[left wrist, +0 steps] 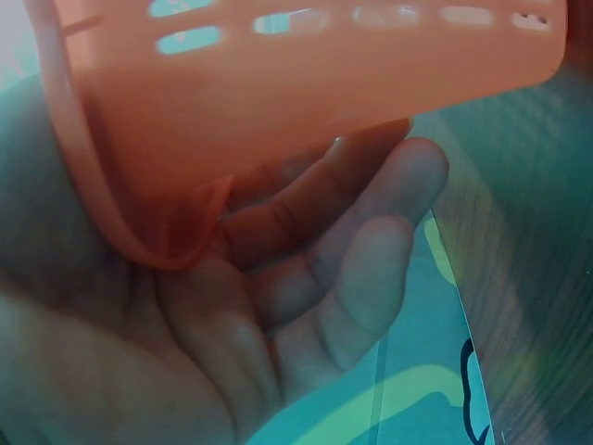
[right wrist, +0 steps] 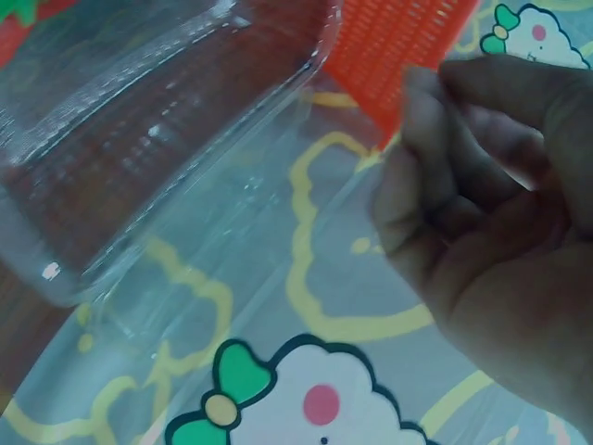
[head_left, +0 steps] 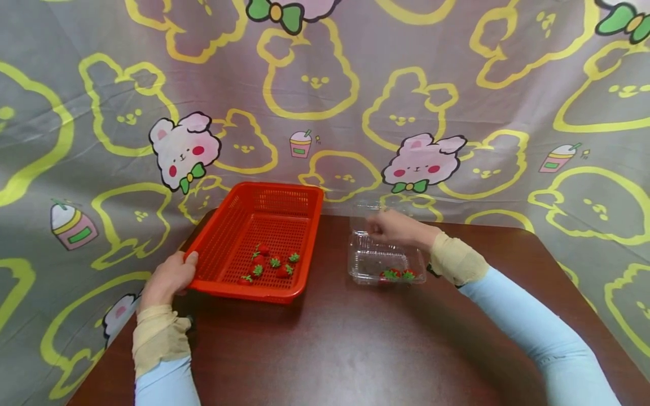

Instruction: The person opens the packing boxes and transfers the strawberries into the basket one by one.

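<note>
My left hand (head_left: pixel 170 279) grips the red plastic basket (head_left: pixel 274 292) at its near left corner. The thumb lies over the rim, and in the left wrist view the fingers (left wrist: pixel 366 287) reach beneath the basket wall (left wrist: pixel 278 102). Several strawberries (head_left: pixel 258 269) with green leaves lie in the near part of the basket. Over the back of a clear plastic box (head_left: pixel 363 276) is my right hand (head_left: pixel 398 226), its fingers curled with nothing visible between them. A few strawberries (head_left: pixel 391 274) sit at the front of the box, and its clear lid (head_left: pixel 365 210) stands raised behind.
Both things are on a dark brown table (head_left: pixel 330 349). A grey curtain (head_left: pixel 325 62) with yellow cartoon outlines hangs right behind the table and along its left side. The basket stands left of the box, with a strip of tabletop between them.
</note>
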Motion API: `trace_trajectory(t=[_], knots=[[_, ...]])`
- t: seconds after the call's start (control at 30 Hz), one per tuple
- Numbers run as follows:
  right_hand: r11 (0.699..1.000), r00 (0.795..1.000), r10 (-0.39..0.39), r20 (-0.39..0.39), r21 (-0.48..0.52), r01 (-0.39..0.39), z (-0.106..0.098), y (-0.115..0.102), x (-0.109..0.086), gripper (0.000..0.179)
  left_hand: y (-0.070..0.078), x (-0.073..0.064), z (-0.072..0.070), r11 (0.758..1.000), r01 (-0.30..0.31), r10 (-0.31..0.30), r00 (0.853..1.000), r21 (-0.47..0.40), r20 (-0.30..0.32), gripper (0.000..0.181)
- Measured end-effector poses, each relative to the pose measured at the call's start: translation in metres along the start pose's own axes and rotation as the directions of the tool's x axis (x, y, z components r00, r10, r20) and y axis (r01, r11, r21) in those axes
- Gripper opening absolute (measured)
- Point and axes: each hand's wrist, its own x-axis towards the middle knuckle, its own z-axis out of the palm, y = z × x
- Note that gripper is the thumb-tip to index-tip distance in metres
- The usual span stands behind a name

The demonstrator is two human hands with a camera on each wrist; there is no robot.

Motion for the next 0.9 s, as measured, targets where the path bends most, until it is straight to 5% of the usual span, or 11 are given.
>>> trace_trajectory(t=[0.17, 0.3, 0.9], knots=[[0.996, 0.970, 0.089, 0.225, -0.004, -0.090, 0.002, 0.008, -0.012, 0.012, 0.000, -0.002, 0.001, 1.000, 0.004, -0.004, 1.000, -0.020, -0.001, 0.053], [0.994, 0.939, 0.105, 0.328, -0.003, -0.110, 0.009, 0.012, -0.016, 0.019, 0.000, -0.003, 0.001, 0.999, 0.017, -0.017, 1.000, -0.029, 0.001, 0.053], [0.978, 0.838, 0.131, 0.529, 0.069, -0.196, 0.034, 0.022, -0.016, 0.024, 0.002, -0.003, 0.001, 0.999, 0.033, -0.033, 0.999, -0.010, -0.007, 0.053]])
